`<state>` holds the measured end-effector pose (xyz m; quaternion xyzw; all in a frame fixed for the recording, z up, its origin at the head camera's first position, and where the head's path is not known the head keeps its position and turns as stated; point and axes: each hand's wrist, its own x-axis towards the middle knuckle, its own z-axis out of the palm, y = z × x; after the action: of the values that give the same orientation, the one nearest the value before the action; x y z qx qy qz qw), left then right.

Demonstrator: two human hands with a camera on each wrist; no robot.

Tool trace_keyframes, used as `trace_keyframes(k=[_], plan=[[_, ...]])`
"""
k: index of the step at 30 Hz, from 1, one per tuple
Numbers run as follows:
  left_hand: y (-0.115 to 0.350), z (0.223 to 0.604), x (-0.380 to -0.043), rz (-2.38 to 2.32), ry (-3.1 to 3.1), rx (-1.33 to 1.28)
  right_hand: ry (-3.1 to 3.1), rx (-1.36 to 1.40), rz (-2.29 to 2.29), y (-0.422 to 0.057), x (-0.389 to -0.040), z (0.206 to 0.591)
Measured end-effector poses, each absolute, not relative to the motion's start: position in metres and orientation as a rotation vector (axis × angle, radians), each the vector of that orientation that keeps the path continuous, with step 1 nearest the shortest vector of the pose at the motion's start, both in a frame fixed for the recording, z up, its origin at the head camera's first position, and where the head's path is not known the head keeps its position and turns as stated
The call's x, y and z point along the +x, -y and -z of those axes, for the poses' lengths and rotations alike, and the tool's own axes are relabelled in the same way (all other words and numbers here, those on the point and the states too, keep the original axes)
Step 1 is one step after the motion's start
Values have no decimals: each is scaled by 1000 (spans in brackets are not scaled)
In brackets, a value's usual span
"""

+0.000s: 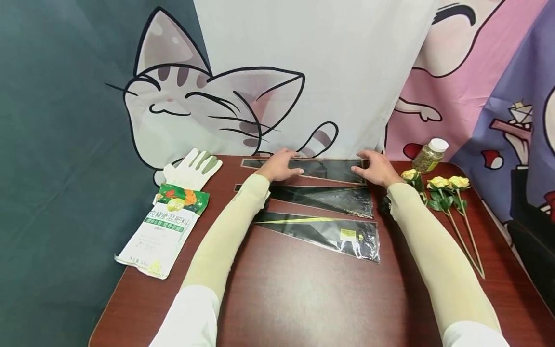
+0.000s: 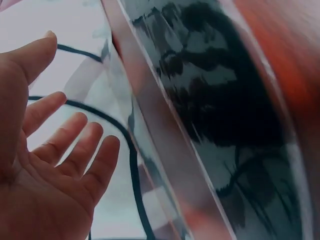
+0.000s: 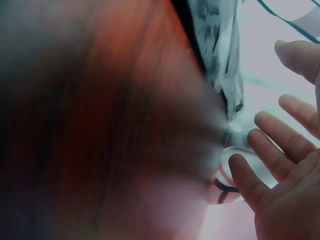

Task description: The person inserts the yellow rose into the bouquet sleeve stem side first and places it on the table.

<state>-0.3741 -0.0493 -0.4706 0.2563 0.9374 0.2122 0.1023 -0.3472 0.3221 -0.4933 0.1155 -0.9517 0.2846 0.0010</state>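
Observation:
Three long, tapered black packets with shiny clear film lie across the table, one behind the other: a far packet (image 1: 325, 169), a middle packet (image 1: 323, 196) and a near packet (image 1: 321, 236) with a small yellow label. My left hand (image 1: 279, 166) is over the left part of the far packet, its fingers spread and relaxed. Around that packet's right end my right hand (image 1: 376, 167) stands with fingers apart. Both palms appear bare in the wrist views, with glossy black film (image 2: 215, 110) beside the left hand and a crinkled film end (image 3: 217, 50) near the right fingertips.
On the left, a printed fertilizer bag (image 1: 156, 231) overlaps white gloves (image 1: 191, 171). A white-lidded jar (image 1: 429, 156) and several yellow roses (image 1: 448, 183) with long stems lie at the right. A cat-printed curtain (image 1: 260, 106) hangs behind the table (image 1: 312, 299).

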Motion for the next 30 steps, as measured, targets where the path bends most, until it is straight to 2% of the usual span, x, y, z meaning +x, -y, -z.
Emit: trace_keyframes(k=[12,30], plan=[[10,491,-388,-519,-2688,719,3058,324,-797,-322,-358,500],[11,499,-383,-746,-2637,500,3066,478,-740,-325,-365,506]])
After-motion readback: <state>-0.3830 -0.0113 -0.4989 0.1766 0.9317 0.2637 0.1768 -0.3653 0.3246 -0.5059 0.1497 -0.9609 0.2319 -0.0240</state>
